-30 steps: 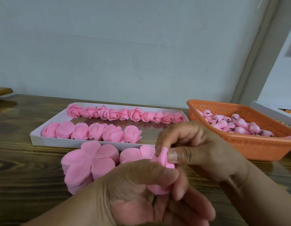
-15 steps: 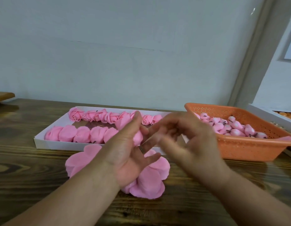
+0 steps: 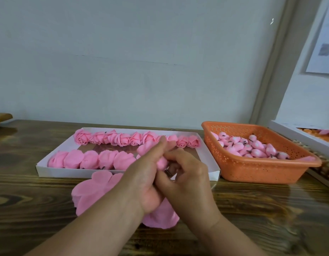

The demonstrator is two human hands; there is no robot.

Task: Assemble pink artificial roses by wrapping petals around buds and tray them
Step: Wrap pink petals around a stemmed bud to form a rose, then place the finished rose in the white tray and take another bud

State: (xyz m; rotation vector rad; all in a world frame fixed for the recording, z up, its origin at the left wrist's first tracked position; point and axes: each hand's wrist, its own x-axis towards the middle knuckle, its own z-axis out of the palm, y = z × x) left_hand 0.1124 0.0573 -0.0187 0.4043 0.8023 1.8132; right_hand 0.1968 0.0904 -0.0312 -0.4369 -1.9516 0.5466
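Observation:
My left hand (image 3: 147,176) and my right hand (image 3: 187,182) meet over the front rim of the white tray (image 3: 49,169). Both pinch a small pink rose (image 3: 162,161) between the fingertips; most of it is hidden by the fingers. The tray holds a back row of finished roses (image 3: 123,139) and a front row of flatter pink roses (image 3: 89,159). Two stacks of pink flower-shaped petals lie on the table, one to the left (image 3: 88,196) and one under my wrists (image 3: 160,217).
An orange plastic basket (image 3: 252,172) with several pink buds (image 3: 252,147) stands right of the tray. A second white box (image 3: 296,134) sits at the far right edge. The wall runs just behind the wooden table (image 3: 30,218).
My hands went forward from near my body to the tray with the rose. Half a second ago the fingers were spread apart; now both hands are closed together on the rose.

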